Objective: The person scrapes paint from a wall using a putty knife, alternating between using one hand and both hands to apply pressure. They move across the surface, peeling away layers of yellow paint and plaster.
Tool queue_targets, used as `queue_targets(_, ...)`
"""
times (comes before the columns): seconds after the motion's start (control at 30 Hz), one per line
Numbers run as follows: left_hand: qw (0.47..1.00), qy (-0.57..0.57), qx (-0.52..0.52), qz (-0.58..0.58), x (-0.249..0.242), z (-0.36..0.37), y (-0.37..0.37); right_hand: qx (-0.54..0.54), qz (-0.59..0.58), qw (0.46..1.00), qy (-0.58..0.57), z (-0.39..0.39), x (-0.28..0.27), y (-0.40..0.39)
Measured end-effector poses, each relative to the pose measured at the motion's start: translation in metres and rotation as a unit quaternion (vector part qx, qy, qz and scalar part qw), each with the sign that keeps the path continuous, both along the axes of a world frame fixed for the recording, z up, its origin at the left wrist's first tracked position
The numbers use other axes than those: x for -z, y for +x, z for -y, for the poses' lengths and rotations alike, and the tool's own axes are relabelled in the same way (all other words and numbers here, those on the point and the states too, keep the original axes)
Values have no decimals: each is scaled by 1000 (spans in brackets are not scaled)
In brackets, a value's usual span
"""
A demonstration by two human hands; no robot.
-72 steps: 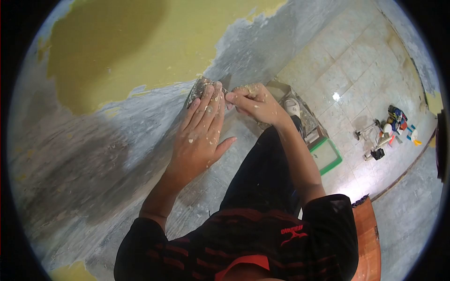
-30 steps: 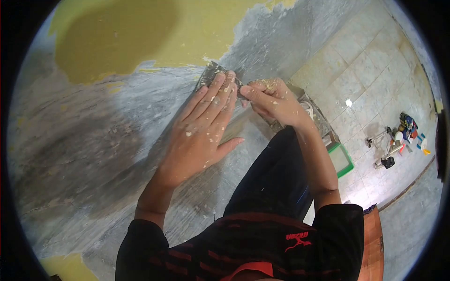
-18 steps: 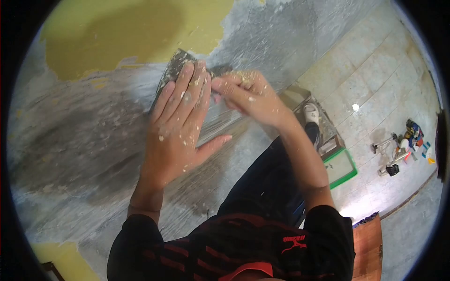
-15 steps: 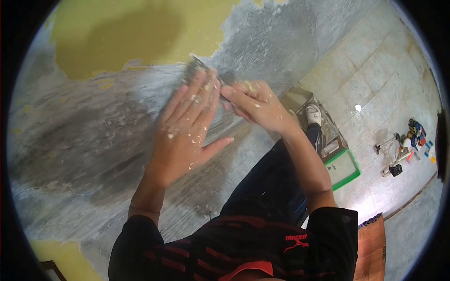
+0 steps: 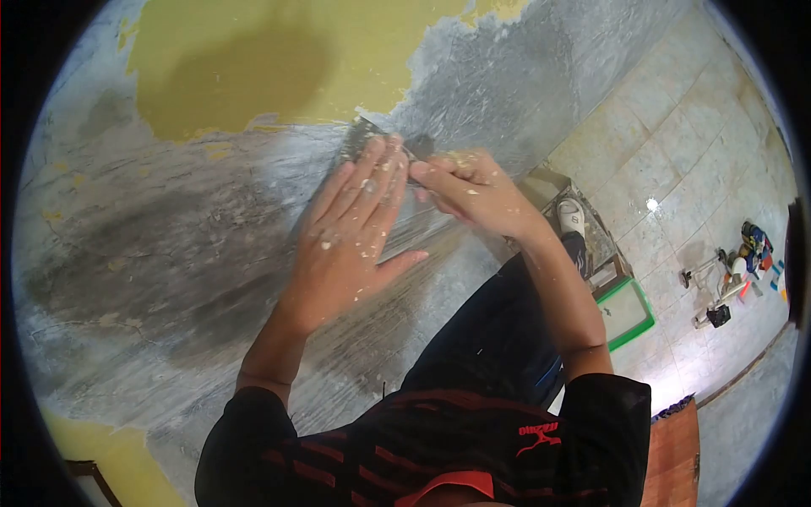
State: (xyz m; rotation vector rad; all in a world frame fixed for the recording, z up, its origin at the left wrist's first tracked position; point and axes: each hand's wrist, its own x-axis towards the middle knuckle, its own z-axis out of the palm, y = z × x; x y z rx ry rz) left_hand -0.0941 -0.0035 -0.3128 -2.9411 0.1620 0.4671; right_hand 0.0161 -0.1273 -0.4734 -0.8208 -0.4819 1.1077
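My right hand (image 5: 481, 193) is closed around the handle end of a scraper (image 5: 359, 139), whose thin, wide metal blade lies against the wall. The handle itself is mostly hidden in my fist. Stretched out flat, my left hand (image 5: 351, 228) rests its fingertips over the blade, thumb apart. Pale paint flakes stick to the backs of both hands. The blade's far corner is just below the ragged lower edge of a yellow paint patch (image 5: 245, 76). Around it the wall (image 5: 169, 228) shows bare, streaky grey plaster.
My foot in a white shoe (image 5: 571, 216) stands on a low support at right. Beside it is a green-rimmed tray or frame (image 5: 649, 319). Several tools and a colourful cloth (image 5: 754, 241) lie on the tiled floor (image 5: 650, 177). An orange-brown surface (image 5: 676, 452) shows at bottom right.
Both hands and the scraper appear slightly lower and farther right, while the whole view has also shifted a little. My grip looks the same.
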Motion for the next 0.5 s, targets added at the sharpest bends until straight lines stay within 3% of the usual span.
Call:
queue_targets(0.3,995,-86,-17,-46,2,-8,3,-5,8,1000,-27,9,6,5)
queue_targets(0.5,998,-50,-34,-23,2,1,0,-13,-24,1000,-9,4,2,0)
